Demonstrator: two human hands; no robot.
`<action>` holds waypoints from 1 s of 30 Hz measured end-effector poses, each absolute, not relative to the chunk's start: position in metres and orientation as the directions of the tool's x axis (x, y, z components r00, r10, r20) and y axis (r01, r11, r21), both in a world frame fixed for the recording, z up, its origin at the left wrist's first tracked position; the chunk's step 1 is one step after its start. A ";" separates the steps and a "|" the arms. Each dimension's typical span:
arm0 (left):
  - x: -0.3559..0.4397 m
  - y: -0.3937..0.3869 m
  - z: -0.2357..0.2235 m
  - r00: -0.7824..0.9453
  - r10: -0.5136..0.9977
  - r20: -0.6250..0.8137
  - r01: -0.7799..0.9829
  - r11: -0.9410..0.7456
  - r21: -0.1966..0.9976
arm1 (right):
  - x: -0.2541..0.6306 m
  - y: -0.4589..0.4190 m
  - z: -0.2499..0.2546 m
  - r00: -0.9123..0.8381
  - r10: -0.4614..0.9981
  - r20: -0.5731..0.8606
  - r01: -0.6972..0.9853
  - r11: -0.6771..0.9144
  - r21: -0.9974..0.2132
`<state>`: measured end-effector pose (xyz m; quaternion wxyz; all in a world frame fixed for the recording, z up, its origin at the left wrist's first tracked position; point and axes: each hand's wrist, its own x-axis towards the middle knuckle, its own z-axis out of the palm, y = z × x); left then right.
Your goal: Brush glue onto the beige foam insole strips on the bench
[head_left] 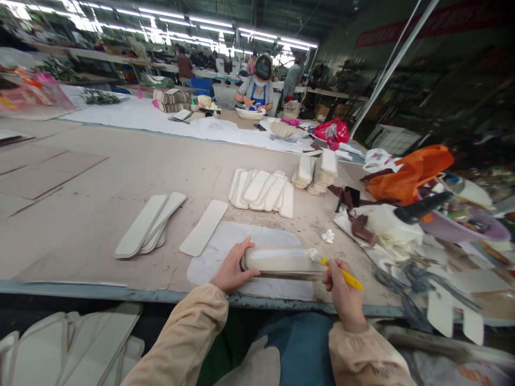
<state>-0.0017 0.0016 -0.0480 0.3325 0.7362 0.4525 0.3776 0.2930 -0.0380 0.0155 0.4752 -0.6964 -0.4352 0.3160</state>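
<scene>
My right hand [341,284] is closed round the yellow handle of a glue brush [346,277]. White paste clings to the brush tip, which touches the right part of a stack of long pale strips [277,260]. A white wet-looking streak runs along the top strip. My left hand [235,266] grips the left end of that stack between thumb and fingers. Beneath the stack lies a whitish sheet [211,265]. A single strip [204,228] rests just beyond my left hand, partly over the sheet. Farther left is a small fanned pile of strips [147,228].
More strips lie overlapped [261,190] ahead, with stacked strips [324,171] behind them. A white crumpled blob [328,236] sits near the brush. Scissors [414,289], a white bottle with a black nozzle [390,225] and an orange bag [410,174] crowd the right. A co-worker [259,88] sits opposite.
</scene>
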 end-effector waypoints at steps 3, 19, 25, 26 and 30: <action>-0.002 0.002 -0.049 0.306 0.917 0.256 0.412 -0.370 0.833 | 0.293 -0.042 0.015 0.462 0.887 -0.003 0.373 -0.197 -0.906; -0.002 0.002 -0.052 0.308 0.919 0.246 0.390 -0.357 0.849 | 0.184 -0.055 0.014 0.005 0.990 -0.140 -0.037 -0.140 -0.989; -0.002 0.003 -0.052 0.302 0.927 0.221 0.387 -0.331 0.861 | 0.204 -0.058 0.009 0.054 0.983 -0.175 0.031 -0.177 -0.984; -0.002 0.003 -0.051 0.304 0.927 0.218 0.391 -0.330 0.859 | 0.211 -0.058 0.009 0.075 0.981 -0.177 0.047 -0.181 -0.982; -0.002 0.002 -0.047 0.303 0.930 0.210 0.417 -0.327 0.848 | 0.241 -0.058 0.012 0.188 0.967 -0.174 0.101 -0.195 -0.976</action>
